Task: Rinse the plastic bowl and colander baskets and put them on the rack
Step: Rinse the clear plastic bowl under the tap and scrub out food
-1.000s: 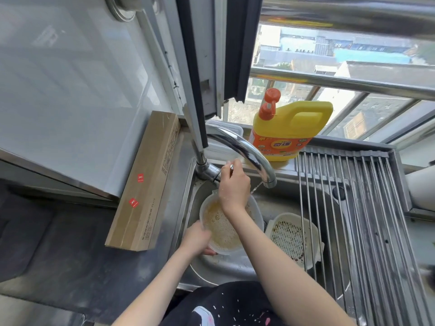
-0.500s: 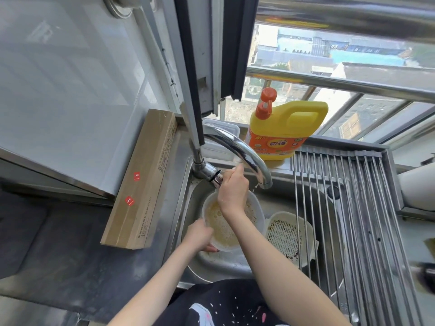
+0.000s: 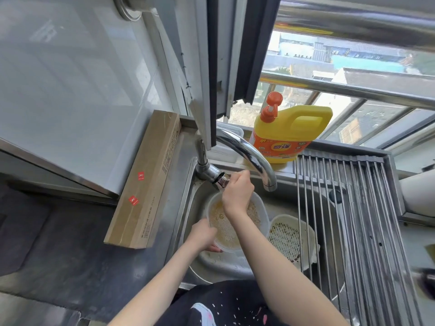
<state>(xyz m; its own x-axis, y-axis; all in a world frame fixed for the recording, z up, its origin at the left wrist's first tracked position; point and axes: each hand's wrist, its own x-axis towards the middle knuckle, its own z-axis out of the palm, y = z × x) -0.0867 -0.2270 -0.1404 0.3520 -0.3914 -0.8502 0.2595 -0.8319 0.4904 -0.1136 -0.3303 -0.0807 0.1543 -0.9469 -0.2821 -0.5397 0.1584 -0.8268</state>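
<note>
A translucent plastic bowl (image 3: 226, 234) with yellowish foamy water sits in the steel sink (image 3: 313, 203), below the curved tap spout (image 3: 249, 154). My left hand (image 3: 202, 236) grips the bowl's near left rim. My right hand (image 3: 237, 191) reaches over the bowl, its fingers closed on the tap handle (image 3: 222, 181). No water stream shows at the spout. A white colander basket (image 3: 286, 236) with dark specks lies in the sink right of the bowl, partly under the roll-up steel rack (image 3: 353, 220) that spans the sink's right side.
A yellow detergent jug (image 3: 287, 135) with an orange pump stands on the sill behind the tap. A long cardboard box (image 3: 146, 182) lies on the dark counter left of the sink. An open window frame (image 3: 211, 78) hangs over the tap.
A thin stream fell from the spout a second ago; none shows now. My right hand has stayed on the tap handle, my left on the bowl. The camera shifted slightly.
</note>
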